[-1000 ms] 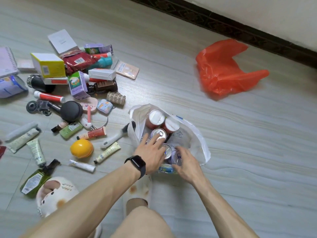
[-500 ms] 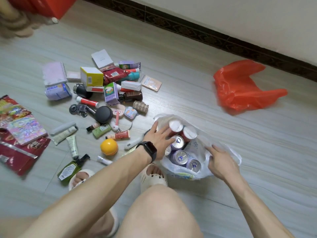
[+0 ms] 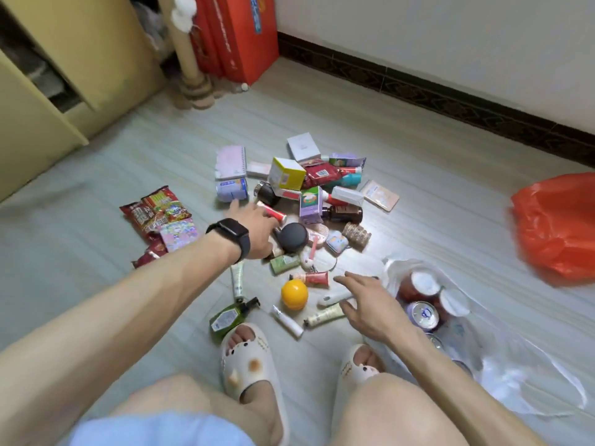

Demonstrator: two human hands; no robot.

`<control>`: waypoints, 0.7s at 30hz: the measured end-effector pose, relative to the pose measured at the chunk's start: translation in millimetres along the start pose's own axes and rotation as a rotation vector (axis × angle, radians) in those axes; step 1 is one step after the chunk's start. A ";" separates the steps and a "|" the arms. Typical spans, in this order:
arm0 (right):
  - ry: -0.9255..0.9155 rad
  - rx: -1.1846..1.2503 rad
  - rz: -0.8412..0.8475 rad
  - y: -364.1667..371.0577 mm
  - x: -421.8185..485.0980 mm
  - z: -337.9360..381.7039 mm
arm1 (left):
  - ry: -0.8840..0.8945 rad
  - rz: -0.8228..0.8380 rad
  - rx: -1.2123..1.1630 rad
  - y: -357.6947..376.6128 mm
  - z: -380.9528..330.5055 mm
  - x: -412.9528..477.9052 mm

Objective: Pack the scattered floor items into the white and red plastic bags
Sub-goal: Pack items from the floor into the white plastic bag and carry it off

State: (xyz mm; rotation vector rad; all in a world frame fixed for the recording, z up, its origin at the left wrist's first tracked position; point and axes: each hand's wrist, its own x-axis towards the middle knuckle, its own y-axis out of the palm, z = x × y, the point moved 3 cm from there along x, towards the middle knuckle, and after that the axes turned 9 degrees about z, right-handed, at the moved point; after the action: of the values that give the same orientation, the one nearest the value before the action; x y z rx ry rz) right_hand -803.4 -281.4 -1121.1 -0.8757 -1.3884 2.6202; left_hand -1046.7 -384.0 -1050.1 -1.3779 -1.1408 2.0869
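Observation:
The white plastic bag [image 3: 502,375] lies open at the right and holds several cans [image 3: 421,312]. A red plastic bag [image 3: 560,226] lies crumpled at the far right. My left hand [image 3: 257,233], with a black watch, reaches over the pile of scattered items [image 3: 309,194]; its fingers lie over a red-and-white tube [image 3: 277,214] and hold nothing that I can see. My right hand [image 3: 367,300] hovers open above a white brush handle [image 3: 331,297] and a cream tube [image 3: 322,315], beside a yellow ball [image 3: 294,294].
Snack packets [image 3: 157,217] lie at the left. A green pump bottle [image 3: 230,315] lies by my left slipper [image 3: 248,358]. A yellow cabinet [image 3: 58,78], a cardboard post [image 3: 190,69] and red boxes [image 3: 238,37] stand at the back. The wall runs along the right.
Both hands have left the white bag. My left hand has moved up and left onto the pile, and my right hand has moved left to the tubes. The view has tilted up.

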 end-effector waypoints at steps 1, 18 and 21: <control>0.012 -0.050 0.057 12.3 10.6 -0.8 | -0.018 0.047 -0.029 20.8 6.3 1.2; 0.089 -0.404 -0.068 105.1 107.6 -47.7 | 0.112 0.135 -0.570 189.0 -83.5 70.1; 0.032 -0.153 -0.216 89.3 98.2 -32.9 | 0.099 0.118 -0.555 185.3 -80.9 70.4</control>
State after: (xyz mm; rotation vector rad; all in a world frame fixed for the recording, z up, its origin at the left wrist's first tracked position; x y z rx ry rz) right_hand -850.2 -281.0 -1249.5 -0.7322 -1.5938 2.3578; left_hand -985.3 -411.7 -1253.3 -1.8045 -1.7153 1.8198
